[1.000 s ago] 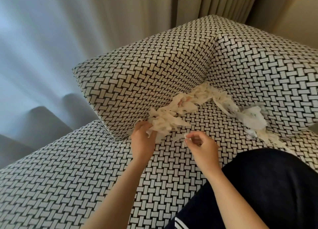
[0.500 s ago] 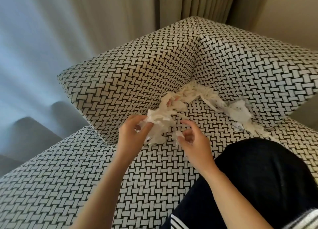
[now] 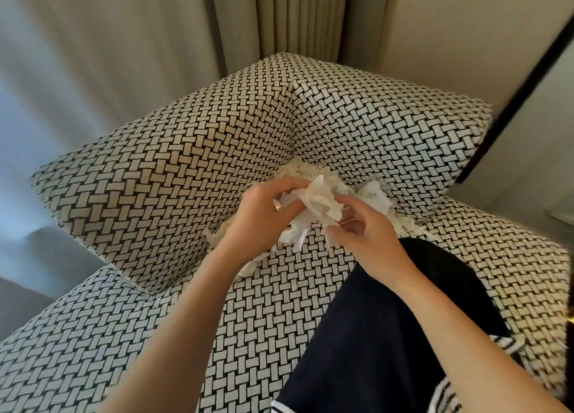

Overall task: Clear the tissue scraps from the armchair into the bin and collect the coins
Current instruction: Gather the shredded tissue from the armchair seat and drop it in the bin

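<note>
A bunch of white tissue scraps (image 3: pixel 313 206) is held up between both hands, just above the seat of the black-and-white woven armchair (image 3: pixel 174 176). My left hand (image 3: pixel 264 207) grips the bunch from the left, fingers curled round it. My right hand (image 3: pixel 360 229) pinches its right side. More scraps (image 3: pixel 375 195) lie in the crease where the seat meets the back cushions. A few scraps (image 3: pixel 217 235) show below my left wrist. No coins and no bin are in view.
Two back cushions meet in a corner behind the scraps. My dark-clothed knee (image 3: pixel 388 319) rests on the seat at lower right. Curtains (image 3: pixel 295 15) hang behind the chair, and a dark frame edge (image 3: pixel 521 92) runs along the right.
Both hands have come together and lifted a bunch of scraps off the seat; a second ago the left hand was just taking hold and the right pinched a small piece apart from it.
</note>
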